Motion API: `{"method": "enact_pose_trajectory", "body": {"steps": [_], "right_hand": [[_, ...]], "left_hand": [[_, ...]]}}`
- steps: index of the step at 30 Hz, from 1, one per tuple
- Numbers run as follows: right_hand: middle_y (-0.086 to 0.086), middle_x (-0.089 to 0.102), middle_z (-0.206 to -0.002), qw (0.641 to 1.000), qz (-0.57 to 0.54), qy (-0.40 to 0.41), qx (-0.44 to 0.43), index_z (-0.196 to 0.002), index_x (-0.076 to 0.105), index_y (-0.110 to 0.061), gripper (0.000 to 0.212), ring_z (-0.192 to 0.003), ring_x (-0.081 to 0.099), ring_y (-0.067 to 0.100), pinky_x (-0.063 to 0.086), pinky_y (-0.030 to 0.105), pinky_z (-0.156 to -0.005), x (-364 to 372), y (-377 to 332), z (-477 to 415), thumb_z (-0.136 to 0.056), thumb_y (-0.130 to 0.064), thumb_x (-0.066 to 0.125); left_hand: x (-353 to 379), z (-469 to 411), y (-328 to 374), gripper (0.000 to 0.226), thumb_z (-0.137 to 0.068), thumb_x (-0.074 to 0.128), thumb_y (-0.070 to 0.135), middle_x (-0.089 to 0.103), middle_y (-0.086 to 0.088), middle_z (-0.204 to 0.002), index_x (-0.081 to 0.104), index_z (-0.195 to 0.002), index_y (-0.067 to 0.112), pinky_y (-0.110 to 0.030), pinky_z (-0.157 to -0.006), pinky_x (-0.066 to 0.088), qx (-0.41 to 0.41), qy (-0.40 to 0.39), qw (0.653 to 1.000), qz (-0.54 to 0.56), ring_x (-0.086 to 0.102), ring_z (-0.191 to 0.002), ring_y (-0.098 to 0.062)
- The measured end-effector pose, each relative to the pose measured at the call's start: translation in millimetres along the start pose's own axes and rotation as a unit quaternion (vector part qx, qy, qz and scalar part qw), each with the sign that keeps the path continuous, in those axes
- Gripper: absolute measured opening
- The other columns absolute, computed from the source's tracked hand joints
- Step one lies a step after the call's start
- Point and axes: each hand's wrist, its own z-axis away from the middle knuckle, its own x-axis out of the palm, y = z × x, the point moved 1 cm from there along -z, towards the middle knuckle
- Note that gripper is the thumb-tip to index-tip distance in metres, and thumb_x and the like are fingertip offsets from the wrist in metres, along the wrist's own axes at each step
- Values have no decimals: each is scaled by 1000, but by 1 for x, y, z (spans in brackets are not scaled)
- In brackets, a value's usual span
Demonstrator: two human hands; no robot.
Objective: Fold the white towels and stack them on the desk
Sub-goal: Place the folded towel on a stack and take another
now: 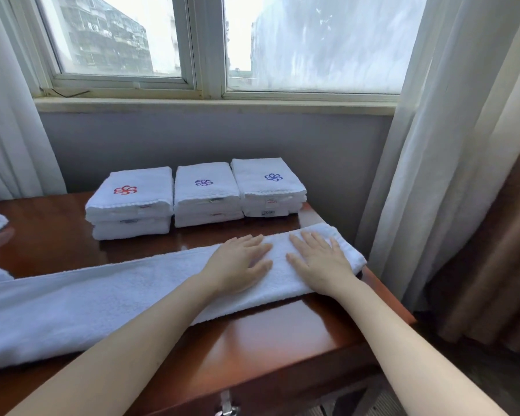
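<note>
Lying across your desk (282, 334): one white towel (126, 292), folded into a long strip, its long axis running from the lower left of the frame up to its folded end at centre right. Your left hand (240, 262) and right hand (318, 259) press flat on that right end, side by side, fingers straight and slightly spread. Behind them, upper centre: three stacks of folded towels (206, 193).
</note>
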Motion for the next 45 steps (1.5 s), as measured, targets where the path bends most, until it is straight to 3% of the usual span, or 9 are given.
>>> {"method": "enact_pose_trajectory", "body": {"steps": [8, 17, 27, 30, 33, 37, 39, 42, 45], "right_hand": [[-4, 7, -165, 1000, -11, 13, 25, -156, 17, -30, 57, -152, 0, 13, -7, 48, -121, -15, 11, 35, -103, -49, 24], [-8, 23, -162, 977, -99, 24, -187, -154, 29, -28, 51, -151, 9, 8, -5, 41, -122, -2, -139, 50, -105, -41, 34], [-6, 30, -159, 947, -83, -17, -309, -153, 33, -21, 50, -149, 17, 9, 4, 32, -123, 30, -279, 52, -105, -35, 34], [-7, 36, -157, 943, -87, -16, -319, -150, 39, -22, 48, -146, 25, 11, 14, 30, -119, 37, -307, 50, -104, -38, 37], [-5, 41, -153, 941, -81, -40, -326, -145, 44, -24, 47, -141, 32, 16, 20, 33, -117, 46, -331, 46, -102, -42, 39], [-2, 3, -166, 942, -4, -93, -324, -154, 20, -36, 63, -152, -5, 20, -8, 50, -120, 64, -342, 36, -97, -61, 30], [-5, -6, -166, 944, 16, -91, -318, -154, 9, -42, 70, -151, -14, 23, -13, 52, -119, 70, -342, 31, -91, -70, 24], [-6, -6, -165, 944, 25, -85, -317, -153, 5, -46, 76, -151, -14, 27, -13, 54, -118, 72, -340, 25, -85, -76, 20], [-6, -4, -166, 945, 32, -79, -317, -153, 4, -48, 82, -151, -11, 27, -11, 55, -118, 73, -340, 22, -79, -80, 17]], "left_hand": [[-5, 42, 21, 51, -104, 31, 48, 20, 2, -163, 34, -151, 31, -36, -123, 7, -9, 7, 1000, -28, 13, -151, -14], [-52, 152, -51, 45, -104, 37, 44, 41, 9, -152, 46, -145, 31, -27, -114, 20, -117, 103, 985, -75, 30, -143, -11], [-81, 258, -129, 41, -103, 38, 42, 42, 11, -151, 53, -139, 30, -32, -110, 31, -254, 120, 955, -94, 36, -139, -11], [-85, 275, -150, 41, -104, 33, 42, 39, 7, -153, 51, -139, 31, -34, -112, 25, -278, 89, 947, -136, 35, -139, -17], [-89, 288, -174, 47, -104, 28, 45, 31, 2, -158, 40, -147, 32, -42, -119, 10, -315, 35, 931, -182, 21, -147, -16], [-91, 301, -203, 62, -96, 21, 66, 8, 6, -165, 22, -153, 40, -56, -115, -13, -389, 6, 904, -175, -2, -152, -17], [-92, 304, -213, 66, -94, 21, 70, 4, 6, -166, 19, -153, 41, -57, -117, -7, -414, 11, 897, -156, -1, -152, -20], [-95, 304, -220, 64, -96, 24, 66, 5, 4, -166, 20, -154, 38, -48, -118, 18, -434, 32, 891, -131, 15, -149, -25], [-101, 303, -225, 65, -98, 28, 62, 13, -3, -164, 20, -155, 32, -45, -114, 25, -465, 62, 875, -123, 24, -145, -30]]}}
